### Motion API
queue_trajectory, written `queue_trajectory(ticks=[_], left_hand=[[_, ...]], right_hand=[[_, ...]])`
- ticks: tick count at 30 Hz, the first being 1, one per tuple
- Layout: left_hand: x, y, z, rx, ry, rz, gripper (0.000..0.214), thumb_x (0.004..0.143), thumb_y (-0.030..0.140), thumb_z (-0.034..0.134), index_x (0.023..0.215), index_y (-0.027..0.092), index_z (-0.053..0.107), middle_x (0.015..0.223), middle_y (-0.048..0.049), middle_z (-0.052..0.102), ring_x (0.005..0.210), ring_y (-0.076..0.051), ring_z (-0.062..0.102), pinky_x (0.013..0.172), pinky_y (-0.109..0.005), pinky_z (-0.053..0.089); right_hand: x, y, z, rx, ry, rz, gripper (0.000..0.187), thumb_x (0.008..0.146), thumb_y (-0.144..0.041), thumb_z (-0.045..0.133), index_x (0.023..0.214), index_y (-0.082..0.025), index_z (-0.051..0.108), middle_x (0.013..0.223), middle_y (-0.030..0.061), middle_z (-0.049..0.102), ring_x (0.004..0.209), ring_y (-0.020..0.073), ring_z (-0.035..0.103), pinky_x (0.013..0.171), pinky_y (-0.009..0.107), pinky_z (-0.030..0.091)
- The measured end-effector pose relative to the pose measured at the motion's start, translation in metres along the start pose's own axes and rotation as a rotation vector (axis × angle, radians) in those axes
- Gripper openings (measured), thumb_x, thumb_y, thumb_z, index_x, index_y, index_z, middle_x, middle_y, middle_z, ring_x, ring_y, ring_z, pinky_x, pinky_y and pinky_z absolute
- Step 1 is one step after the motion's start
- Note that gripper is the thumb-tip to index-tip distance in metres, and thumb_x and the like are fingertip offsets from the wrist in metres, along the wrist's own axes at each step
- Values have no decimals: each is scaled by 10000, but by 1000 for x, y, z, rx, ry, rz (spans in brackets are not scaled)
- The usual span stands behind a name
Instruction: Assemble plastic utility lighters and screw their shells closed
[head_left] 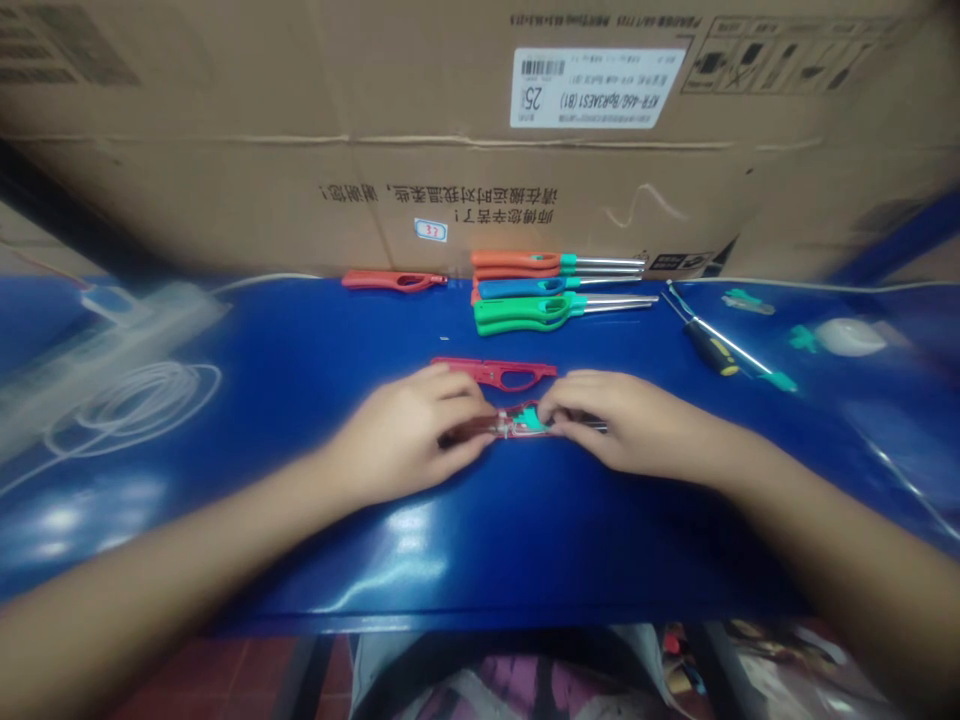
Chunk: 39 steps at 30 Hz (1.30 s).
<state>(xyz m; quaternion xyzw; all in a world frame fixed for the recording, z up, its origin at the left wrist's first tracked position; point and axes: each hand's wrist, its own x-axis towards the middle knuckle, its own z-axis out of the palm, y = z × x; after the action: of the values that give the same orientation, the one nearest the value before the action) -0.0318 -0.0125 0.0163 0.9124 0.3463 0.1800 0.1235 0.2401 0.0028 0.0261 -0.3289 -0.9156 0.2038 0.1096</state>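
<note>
Between my hands lies a red lighter body (512, 424), opened up, with a teal part (531, 419) and small inner pieces showing. Its left end is gripped by my left hand (431, 425), thumb and fingers closed around it. My right hand (619, 415) pinches the right end beside the teal part, and a bit of metal tube shows under its fingers. Just behind them a loose red half shell (499, 373) rests on the blue table, close to my left fingertips. The fingers hide both ends of the lighter body.
Assembled lighters in orange, blue and green (525, 312) lie at the back, with another red shell (394, 281) left of them. On the right are a screwdriver (709, 345), a metal tube (742, 352) and small teal parts. A coiled white cable (142, 400) lies left; a cardboard wall (420, 100) stands behind.
</note>
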Motion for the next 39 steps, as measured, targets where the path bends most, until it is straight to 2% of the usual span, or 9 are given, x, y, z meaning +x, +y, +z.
queue_trajectory(ticks=[5, 7, 26, 39], left_hand=[[1, 2, 7, 26, -56, 180, 308, 984, 285, 544, 1270, 239, 650, 1283, -84, 651, 1175, -247, 588, 1013, -404, 462], [1, 2, 10, 31, -76, 208, 345, 990, 282, 530, 1321, 234, 616, 1333, -92, 629, 1215, -254, 576, 1039, -415, 454], [3, 3, 14, -87, -102, 152, 371, 982, 229, 519, 1346, 226, 592, 1309, -120, 590, 1229, -258, 541, 1053, -428, 451], [4, 3, 17, -77, -110, 125, 326, 986, 236, 511, 1297, 195, 602, 1299, -122, 574, 1223, -255, 523, 1045, -424, 430]], right_hand=[[0, -1, 0, -52, -7, -50, 117, 960, -168, 528, 974, -193, 642, 926, 48, 679, 837, 180, 599, 737, 295, 440], [0, -2, 0, -79, -6, -70, 109, 963, -169, 526, 955, -189, 633, 911, 47, 669, 832, 182, 591, 738, 298, 435], [1, -2, 2, -67, 37, -49, 148, 969, -178, 525, 990, -195, 671, 955, 55, 707, 860, 188, 626, 753, 307, 449], [4, -5, 9, -163, 89, -50, 119, 962, -209, 556, 913, -190, 663, 885, 41, 707, 809, 187, 627, 722, 300, 429]])
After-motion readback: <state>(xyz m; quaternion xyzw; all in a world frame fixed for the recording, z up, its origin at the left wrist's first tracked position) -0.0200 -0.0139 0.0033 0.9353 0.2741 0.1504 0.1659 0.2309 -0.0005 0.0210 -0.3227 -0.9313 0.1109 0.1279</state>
